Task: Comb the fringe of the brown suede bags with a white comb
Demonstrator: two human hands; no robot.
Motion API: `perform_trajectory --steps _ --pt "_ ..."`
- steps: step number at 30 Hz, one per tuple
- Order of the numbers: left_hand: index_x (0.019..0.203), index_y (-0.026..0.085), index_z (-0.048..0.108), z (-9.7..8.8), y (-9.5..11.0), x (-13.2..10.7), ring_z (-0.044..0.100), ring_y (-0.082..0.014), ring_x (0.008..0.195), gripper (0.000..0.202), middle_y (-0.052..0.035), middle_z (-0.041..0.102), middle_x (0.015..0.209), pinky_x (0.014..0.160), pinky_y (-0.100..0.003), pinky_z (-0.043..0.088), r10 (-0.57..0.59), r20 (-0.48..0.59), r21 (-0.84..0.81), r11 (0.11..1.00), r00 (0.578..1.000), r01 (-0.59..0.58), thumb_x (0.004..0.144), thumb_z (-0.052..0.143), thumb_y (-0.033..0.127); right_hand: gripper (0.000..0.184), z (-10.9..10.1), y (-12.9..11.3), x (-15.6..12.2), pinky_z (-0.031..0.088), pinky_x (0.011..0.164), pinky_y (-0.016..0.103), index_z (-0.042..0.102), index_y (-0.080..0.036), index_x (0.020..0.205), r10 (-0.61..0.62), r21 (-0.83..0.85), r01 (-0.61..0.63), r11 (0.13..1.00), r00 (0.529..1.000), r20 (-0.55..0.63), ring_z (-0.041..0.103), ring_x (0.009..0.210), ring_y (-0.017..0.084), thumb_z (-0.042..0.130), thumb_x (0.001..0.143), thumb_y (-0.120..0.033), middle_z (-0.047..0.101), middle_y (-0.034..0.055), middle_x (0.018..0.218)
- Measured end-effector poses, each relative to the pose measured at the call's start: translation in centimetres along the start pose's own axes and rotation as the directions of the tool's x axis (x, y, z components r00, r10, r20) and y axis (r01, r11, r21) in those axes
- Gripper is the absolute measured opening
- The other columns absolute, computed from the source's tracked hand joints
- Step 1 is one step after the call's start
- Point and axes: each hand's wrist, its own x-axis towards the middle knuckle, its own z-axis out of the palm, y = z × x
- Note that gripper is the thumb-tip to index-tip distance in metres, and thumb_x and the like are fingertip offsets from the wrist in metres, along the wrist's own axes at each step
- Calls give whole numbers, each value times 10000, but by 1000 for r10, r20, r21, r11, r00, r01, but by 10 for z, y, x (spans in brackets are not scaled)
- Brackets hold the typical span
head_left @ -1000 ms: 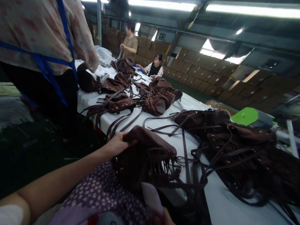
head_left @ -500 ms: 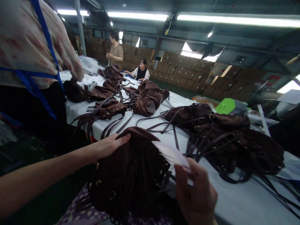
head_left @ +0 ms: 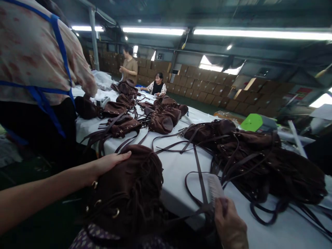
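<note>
A dark brown drawstring bag (head_left: 127, 176) with fringe and gold eyelets rests at my lap, at the table's near edge. My left hand (head_left: 113, 164) grips its upper left side, thumb on top and the other fingers hidden behind it. To the right of the bag, my right hand (head_left: 230, 221) is closed around the lower end of a pale, see-through comb (head_left: 215, 186). The comb points upward, apart from the bag's body, with its teeth toward the left. A thin brown strap (head_left: 199, 176) runs over the white table close to the comb.
More brown bags lie heaped on the right (head_left: 259, 159) and along the middle (head_left: 163, 117) of the white-covered table (head_left: 176, 180). A co-worker in a blue-strapped apron (head_left: 38, 58) stands close on the left. Two people are farther back. Stacked cartons (head_left: 207, 83) line the wall.
My right hand has drawn the comb away from the bag's fringe, right and down. The bag has shifted left and turned, showing more eyelets, with my left hand still on it.
</note>
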Motion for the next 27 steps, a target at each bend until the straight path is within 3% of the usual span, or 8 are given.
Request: perform_trajectory --steps 3,7,11,16,19,23,25,27 --pt "1071 137 666 12 -9 6 708 -297 831 574 -139 743 935 829 -428 555 -23 20 6 1000 1000 23 714 686 587 258 -18 -63 -18 399 434 225 552 -170 995 -95 208 121 971 987 -131 581 455 152 416 961 -387 636 25 619" --pt "1101 136 649 38 -17 0 705 -307 854 622 -155 735 969 818 -436 554 13 7 107 994 1000 -14 724 650 631 160 -15 -143 -17 408 504 222 553 -160 1033 -498 343 544 766 839 -219 560 476 123 418 967 -216 610 0 607" --pt "1113 139 639 35 -9 -11 704 -308 849 626 -157 733 966 805 -425 554 63 -67 160 986 996 -52 732 637 636 264 33 -105 -9 451 553 211 558 -155 1050 -581 299 549 780 813 24 626 604 137 361 901 -62 664 35 723" --pt "1048 159 656 7 5 -5 704 -267 788 558 -121 740 918 758 -375 560 227 -147 149 967 963 -205 738 640 622 291 59 -10 -16 486 499 256 594 -183 939 -417 159 413 897 909 -4 651 569 191 330 875 -77 690 74 732" --pt "911 156 682 11 9 5 685 -224 686 563 -91 737 820 638 -301 546 239 -127 381 908 963 -175 698 639 675 190 22 -35 -7 532 746 297 557 -215 1038 -457 317 439 841 889 -20 665 858 204 395 937 -215 678 80 949" --pt "673 142 651 42 23 12 547 -132 448 587 -42 656 594 419 -216 393 157 23 740 661 987 -122 708 577 724 213 -26 -127 24 488 744 268 547 -207 1039 -712 565 619 546 698 -77 603 835 169 380 926 -140 626 68 928" --pt "640 147 630 53 34 12 500 -112 408 585 -28 627 553 392 -208 341 137 102 786 596 985 -164 708 574 725 234 -21 -146 28 466 647 244 554 -199 985 -797 568 660 493 604 -10 573 718 154 378 885 -80 609 43 827" --pt "652 150 630 50 48 10 513 -118 417 576 -35 643 576 401 -212 341 152 131 789 583 980 -196 692 594 723 294 0 -126 17 457 591 233 552 -189 970 -818 541 655 527 564 114 568 661 149 366 822 -17 614 34 786"
